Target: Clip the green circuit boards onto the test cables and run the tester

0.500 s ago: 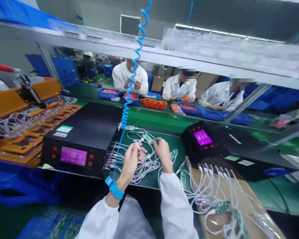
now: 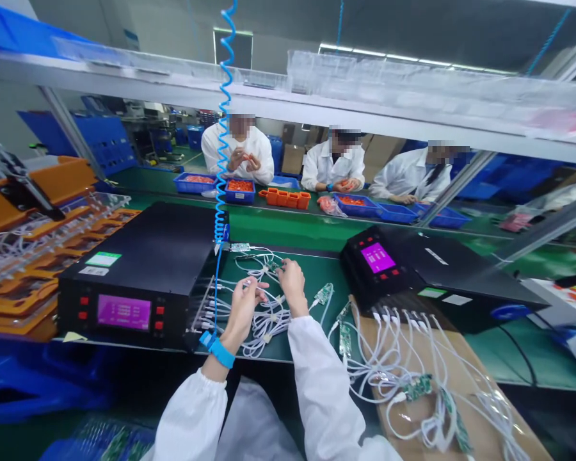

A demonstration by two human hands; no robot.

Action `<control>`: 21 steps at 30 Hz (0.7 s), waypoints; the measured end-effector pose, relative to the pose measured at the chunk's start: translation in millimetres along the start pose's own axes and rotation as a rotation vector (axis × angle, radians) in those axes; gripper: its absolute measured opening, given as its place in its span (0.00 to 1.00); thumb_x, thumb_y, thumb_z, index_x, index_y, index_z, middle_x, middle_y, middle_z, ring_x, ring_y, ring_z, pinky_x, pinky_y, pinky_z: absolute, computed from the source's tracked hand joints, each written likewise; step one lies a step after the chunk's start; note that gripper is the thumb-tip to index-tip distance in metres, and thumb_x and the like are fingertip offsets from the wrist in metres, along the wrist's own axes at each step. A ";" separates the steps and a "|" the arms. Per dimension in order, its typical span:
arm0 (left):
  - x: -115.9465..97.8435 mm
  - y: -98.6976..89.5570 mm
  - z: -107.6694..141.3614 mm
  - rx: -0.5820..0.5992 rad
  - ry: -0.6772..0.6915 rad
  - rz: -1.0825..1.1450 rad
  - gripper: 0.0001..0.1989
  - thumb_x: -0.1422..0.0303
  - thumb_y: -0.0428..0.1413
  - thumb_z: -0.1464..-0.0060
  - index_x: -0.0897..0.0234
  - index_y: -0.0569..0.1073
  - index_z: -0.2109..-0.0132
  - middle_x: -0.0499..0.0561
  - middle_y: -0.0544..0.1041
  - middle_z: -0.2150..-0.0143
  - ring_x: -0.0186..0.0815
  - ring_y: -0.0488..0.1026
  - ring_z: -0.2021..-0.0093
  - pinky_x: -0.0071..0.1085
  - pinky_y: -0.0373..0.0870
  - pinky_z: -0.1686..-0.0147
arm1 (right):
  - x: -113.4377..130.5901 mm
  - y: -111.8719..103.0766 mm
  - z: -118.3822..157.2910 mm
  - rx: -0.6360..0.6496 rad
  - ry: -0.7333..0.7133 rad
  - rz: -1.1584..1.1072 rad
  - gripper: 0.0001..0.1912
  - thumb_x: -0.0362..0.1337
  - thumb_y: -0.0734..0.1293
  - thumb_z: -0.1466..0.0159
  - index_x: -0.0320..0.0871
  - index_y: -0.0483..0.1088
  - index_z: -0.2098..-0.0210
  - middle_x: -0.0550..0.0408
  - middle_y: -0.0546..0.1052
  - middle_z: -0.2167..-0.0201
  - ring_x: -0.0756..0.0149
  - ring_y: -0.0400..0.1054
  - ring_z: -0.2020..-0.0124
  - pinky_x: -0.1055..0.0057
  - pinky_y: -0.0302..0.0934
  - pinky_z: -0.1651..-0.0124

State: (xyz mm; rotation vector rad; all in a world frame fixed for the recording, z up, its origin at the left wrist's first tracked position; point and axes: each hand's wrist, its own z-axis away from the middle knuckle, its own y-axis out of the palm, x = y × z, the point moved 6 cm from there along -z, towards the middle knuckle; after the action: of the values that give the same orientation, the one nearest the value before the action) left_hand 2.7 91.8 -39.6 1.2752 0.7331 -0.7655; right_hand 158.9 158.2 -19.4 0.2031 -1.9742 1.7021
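Note:
My left hand (image 2: 246, 306), with a blue wrist strap (image 2: 218, 349) and coiled cord, is pinched on what looks like the end of a white cable (image 2: 248, 283). My right hand (image 2: 292, 283) is slightly farther forward, its fingertips closed on the edge of a small green circuit board (image 2: 273, 267), which they partly hide. Below and between the hands lies a tangle of white cables (image 2: 269, 330) on the green mat. A second circuit board (image 2: 240, 247) lies beyond them, and another circuit board (image 2: 324, 294) lies to the right.
A black tester (image 2: 139, 269) with a purple screen stands left, beside an orange fixture (image 2: 24, 282). Another black tester (image 2: 432, 275) stands right, its white cables spreading over cardboard (image 2: 461, 358). Several co-workers sit opposite behind blue bins (image 2: 240, 195). A blue coiled cord (image 2: 224, 128) hangs in front.
The view has swung a little, shifting most things left. My right hand has moved onto the circuit board that it was beside. My left hand keeps its pinch.

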 end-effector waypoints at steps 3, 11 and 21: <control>-0.4 3.0 -4.6 0.003 -0.032 -0.014 0.22 0.57 0.66 0.45 0.65 0.67 0.55 0.51 0.79 0.67 0.27 0.69 0.76 0.28 0.70 0.70 | 1.6 -11.2 18.4 -0.054 -0.117 -0.097 0.13 0.34 0.63 0.30 0.45 0.75 0.49 0.47 0.77 0.49 0.59 0.76 0.50 0.67 0.66 0.50; -3.4 15.5 -1.4 0.092 0.090 -0.184 0.32 0.40 0.63 0.49 0.68 0.74 0.57 0.40 0.60 0.76 0.25 0.55 0.79 0.24 0.52 0.79 | 9.0 -46.4 73.1 -0.285 -0.400 -0.371 0.13 0.40 0.61 0.29 0.44 0.76 0.57 0.46 0.76 0.56 0.58 0.74 0.60 0.64 0.68 0.58; -10.5 17.0 7.0 0.155 0.215 -0.404 0.29 0.40 0.52 0.39 0.63 0.67 0.67 0.42 0.58 0.77 0.28 0.54 0.76 0.28 0.52 0.75 | 23.5 -49.0 85.6 -0.298 -0.545 -0.126 0.19 0.48 0.59 0.28 0.45 0.77 0.51 0.47 0.80 0.55 0.65 0.70 0.74 0.67 0.59 0.69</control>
State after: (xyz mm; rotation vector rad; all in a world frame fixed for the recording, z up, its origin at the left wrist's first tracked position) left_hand 11.4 88.0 -20.7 1.3810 1.1454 -1.0370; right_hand 135.8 71.8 28.3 0.7286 -2.5100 1.3406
